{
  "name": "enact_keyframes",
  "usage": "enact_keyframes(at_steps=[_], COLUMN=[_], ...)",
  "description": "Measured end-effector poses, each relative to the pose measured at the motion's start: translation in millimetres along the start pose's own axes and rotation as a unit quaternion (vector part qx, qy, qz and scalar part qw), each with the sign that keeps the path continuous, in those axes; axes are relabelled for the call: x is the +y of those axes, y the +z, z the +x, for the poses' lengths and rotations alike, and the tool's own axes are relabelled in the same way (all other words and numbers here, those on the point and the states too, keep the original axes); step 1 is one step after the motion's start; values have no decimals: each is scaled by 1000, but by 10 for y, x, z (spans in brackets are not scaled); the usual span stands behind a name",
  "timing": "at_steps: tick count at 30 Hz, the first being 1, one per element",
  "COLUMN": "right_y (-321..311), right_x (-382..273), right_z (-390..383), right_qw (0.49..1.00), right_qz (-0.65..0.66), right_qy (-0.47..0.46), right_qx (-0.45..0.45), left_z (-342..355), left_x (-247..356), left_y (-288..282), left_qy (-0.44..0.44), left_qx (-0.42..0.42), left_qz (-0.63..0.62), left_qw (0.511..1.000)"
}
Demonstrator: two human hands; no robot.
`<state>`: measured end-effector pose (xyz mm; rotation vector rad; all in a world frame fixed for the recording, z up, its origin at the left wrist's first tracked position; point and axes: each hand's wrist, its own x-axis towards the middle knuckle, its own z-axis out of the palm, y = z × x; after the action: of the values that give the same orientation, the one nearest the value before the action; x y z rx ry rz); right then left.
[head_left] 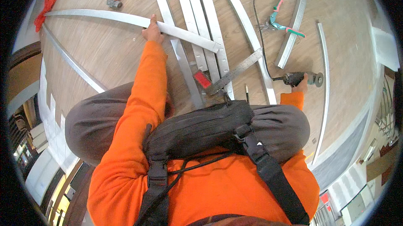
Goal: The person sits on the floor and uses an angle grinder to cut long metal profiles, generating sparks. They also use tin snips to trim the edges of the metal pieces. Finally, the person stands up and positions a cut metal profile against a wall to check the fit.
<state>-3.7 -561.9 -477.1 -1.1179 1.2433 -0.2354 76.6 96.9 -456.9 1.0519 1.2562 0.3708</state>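
My left hand (153, 33) is closed round a long, light metal channel (184, 34) that reaches from the far left to the middle. Its right end lies across several parallel metal channels (200, 20). At the right, my right hand (300, 84) grips an angle grinder (292, 78) with a round disc (320, 79) pointing right; the palm side is hidden. A black power cord (261, 29) runs from the grinder to the far edge. Near the middle, a metal ruler (241, 67) with a dark end lies slanted across the channels, beside a small red block (202, 79).
Green-handled snips (277, 22) lie near a metal channel (291, 37) at the far right. A hammer (116, 0) and a red cloth bundle (49, 3) are at the far left. A thin strip (325, 87) lies right of the grinder; a pencil-like stick (247, 94) is by my knees.
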Motion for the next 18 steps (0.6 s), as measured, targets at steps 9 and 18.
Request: enact_keyframes(at_steps=[9,18], right_y=[42,128], right_x=[1,188], right_z=[-168,-565], right_qw=[988,960], right_qz=[-131,-161], right_qy=[-44,-144], right_qx=[72,179], left_z=[-10,-7], left_x=[-170,-270], left_y=[103,88], left_qy=[-35,19], left_qx=[35,-2], left_qz=[-57,-52], left_qw=[997,998])
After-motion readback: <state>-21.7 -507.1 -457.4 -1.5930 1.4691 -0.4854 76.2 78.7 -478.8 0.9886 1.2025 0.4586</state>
